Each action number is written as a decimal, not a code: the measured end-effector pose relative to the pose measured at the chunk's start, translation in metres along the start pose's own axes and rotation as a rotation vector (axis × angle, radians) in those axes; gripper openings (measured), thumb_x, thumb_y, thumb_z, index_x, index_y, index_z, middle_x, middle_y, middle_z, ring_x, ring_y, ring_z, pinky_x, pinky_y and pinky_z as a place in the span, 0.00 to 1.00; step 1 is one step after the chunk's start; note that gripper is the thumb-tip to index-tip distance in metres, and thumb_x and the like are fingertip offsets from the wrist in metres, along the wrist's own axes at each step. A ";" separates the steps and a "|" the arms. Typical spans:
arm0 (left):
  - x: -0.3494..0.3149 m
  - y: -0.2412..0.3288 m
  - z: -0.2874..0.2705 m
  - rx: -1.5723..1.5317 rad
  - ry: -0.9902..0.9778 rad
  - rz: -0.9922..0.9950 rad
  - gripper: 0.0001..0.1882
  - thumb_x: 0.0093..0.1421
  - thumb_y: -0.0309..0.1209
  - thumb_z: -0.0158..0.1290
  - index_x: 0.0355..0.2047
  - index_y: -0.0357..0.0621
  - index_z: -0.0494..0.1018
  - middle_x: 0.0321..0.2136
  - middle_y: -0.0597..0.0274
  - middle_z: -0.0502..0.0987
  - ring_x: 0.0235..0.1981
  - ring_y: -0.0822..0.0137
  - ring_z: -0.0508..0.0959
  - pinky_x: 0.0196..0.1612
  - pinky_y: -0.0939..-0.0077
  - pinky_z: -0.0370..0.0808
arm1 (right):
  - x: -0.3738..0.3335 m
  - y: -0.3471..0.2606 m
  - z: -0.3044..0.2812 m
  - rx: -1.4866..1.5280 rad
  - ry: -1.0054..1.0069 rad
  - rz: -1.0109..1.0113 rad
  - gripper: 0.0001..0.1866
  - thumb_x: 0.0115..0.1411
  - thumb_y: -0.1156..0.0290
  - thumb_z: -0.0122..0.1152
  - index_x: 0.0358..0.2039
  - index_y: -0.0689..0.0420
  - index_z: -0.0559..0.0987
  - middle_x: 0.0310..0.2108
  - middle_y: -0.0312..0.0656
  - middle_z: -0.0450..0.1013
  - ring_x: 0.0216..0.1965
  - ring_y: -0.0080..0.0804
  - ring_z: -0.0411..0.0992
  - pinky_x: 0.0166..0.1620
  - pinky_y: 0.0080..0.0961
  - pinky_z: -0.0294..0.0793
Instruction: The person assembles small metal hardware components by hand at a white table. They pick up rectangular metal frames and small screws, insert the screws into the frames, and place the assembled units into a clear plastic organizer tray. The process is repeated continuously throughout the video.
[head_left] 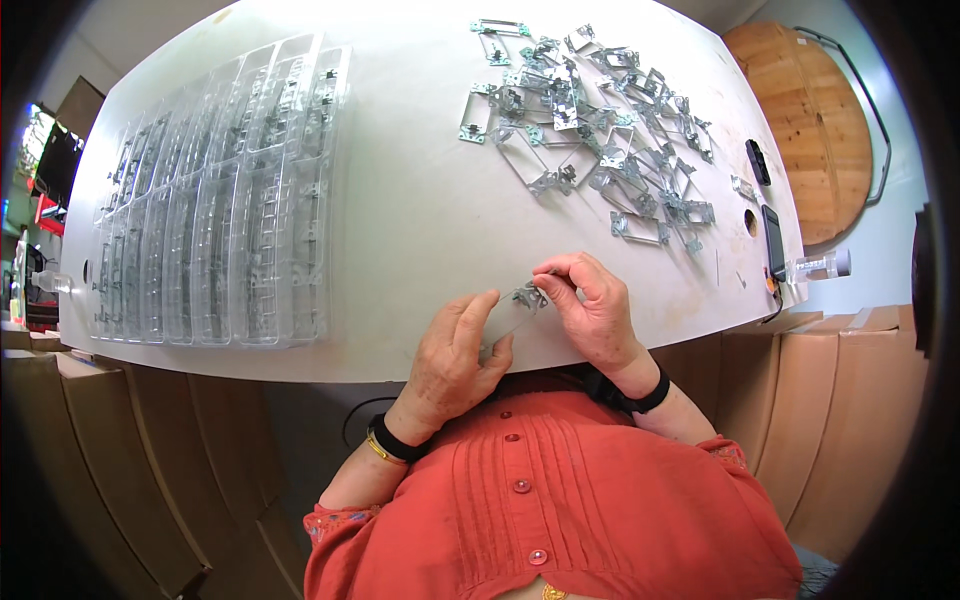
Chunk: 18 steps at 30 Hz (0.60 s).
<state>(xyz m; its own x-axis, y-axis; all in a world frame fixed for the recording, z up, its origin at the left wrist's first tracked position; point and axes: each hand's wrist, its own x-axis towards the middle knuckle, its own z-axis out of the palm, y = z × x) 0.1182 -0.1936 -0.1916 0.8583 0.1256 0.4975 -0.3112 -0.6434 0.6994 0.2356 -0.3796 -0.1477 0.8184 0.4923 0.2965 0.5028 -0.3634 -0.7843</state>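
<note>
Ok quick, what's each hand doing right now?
Left hand: closed on the small metal frame.
Right hand: fingers pinched on the frame's top end.

We see a white table (420, 200). Left of its middle lie rows of clear plastic trays (215, 200); right of it, a heap of metal brackets (590, 130). Beyond the heap, near the edge, lies a dark phone (773, 242).

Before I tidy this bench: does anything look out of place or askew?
Nothing damaged. The metal frames lie in a loose tangled heap, unlike the neatly rowed clear trays. A plastic bottle lies sideways at the table's edge.
</note>
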 end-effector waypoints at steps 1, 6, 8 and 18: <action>0.000 0.000 0.000 -0.004 0.000 -0.002 0.37 0.55 0.23 0.72 0.65 0.37 0.72 0.49 0.48 0.81 0.36 0.56 0.81 0.39 0.63 0.83 | 0.000 0.000 0.000 -0.003 -0.005 0.007 0.05 0.69 0.76 0.72 0.43 0.59 0.85 0.35 0.43 0.81 0.34 0.35 0.81 0.38 0.29 0.80; -0.002 -0.001 0.001 -0.016 0.011 0.000 0.37 0.55 0.23 0.72 0.65 0.37 0.72 0.50 0.48 0.81 0.37 0.56 0.81 0.39 0.64 0.83 | 0.000 -0.001 0.001 -0.031 -0.018 0.023 0.05 0.69 0.75 0.73 0.42 0.58 0.84 0.35 0.43 0.81 0.33 0.36 0.81 0.37 0.29 0.80; -0.001 -0.001 0.001 -0.017 0.016 0.008 0.36 0.55 0.22 0.72 0.65 0.37 0.72 0.50 0.47 0.81 0.37 0.56 0.81 0.39 0.64 0.82 | 0.000 0.000 0.002 -0.045 -0.020 0.028 0.05 0.69 0.74 0.73 0.42 0.58 0.84 0.35 0.43 0.81 0.33 0.36 0.81 0.36 0.30 0.79; 0.000 -0.001 0.000 -0.043 0.021 0.013 0.36 0.54 0.21 0.71 0.63 0.38 0.72 0.47 0.49 0.81 0.35 0.56 0.80 0.37 0.63 0.81 | 0.002 -0.005 0.004 -0.121 0.004 -0.069 0.06 0.68 0.73 0.73 0.40 0.57 0.82 0.33 0.43 0.78 0.31 0.40 0.79 0.35 0.33 0.79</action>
<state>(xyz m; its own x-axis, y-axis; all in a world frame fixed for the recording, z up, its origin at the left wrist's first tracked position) 0.1188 -0.1932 -0.1926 0.8453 0.1340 0.5172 -0.3400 -0.6118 0.7142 0.2342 -0.3738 -0.1453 0.7816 0.5165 0.3497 0.5875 -0.4215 -0.6908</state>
